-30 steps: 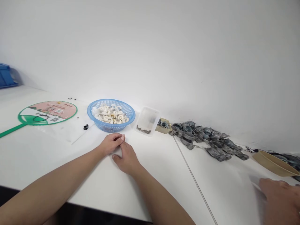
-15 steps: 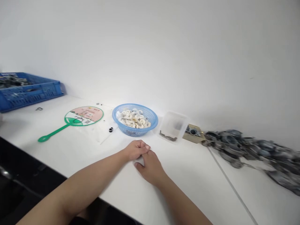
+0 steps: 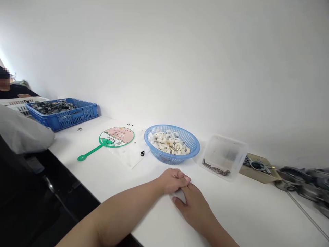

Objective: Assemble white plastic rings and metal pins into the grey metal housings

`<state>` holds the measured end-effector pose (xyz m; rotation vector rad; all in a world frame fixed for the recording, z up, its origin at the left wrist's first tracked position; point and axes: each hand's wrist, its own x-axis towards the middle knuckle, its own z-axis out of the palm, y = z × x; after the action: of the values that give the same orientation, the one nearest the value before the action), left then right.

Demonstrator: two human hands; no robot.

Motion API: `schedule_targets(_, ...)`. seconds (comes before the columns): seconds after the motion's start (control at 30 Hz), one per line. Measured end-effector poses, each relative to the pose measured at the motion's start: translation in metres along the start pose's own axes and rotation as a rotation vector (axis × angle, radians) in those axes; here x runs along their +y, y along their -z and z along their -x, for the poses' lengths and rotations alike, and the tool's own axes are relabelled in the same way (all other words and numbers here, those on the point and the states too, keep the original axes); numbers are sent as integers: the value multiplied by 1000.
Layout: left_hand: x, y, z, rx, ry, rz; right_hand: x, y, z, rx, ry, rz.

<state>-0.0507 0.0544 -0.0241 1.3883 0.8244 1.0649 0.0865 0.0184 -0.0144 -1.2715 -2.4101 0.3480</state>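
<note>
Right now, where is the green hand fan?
In the head view, the green hand fan lies on the white table, left of the blue mesh basket, in front of the blue crate.

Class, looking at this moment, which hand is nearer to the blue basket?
The left hand is nearer, resting on the table just in front of the blue basket. The right hand lies farther back, against the left hand.

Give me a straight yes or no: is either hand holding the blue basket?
No: the left hand and right hand rest against each other on the white table, apart from the blue plastic basket.
</note>
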Motion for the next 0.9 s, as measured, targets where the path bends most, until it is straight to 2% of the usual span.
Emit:
schedule_targets(0.43,-4,-2,4,-20,8,69,-8,6,5,-9,-9,-15)
schedule_targets(0.67,-4,0,4,-7,24,24,-5,4,2,-3,-5,-26)
schedule_targets(0.9,1,4,2,8,20,-67,-1,-1,-3,-3,15,59)
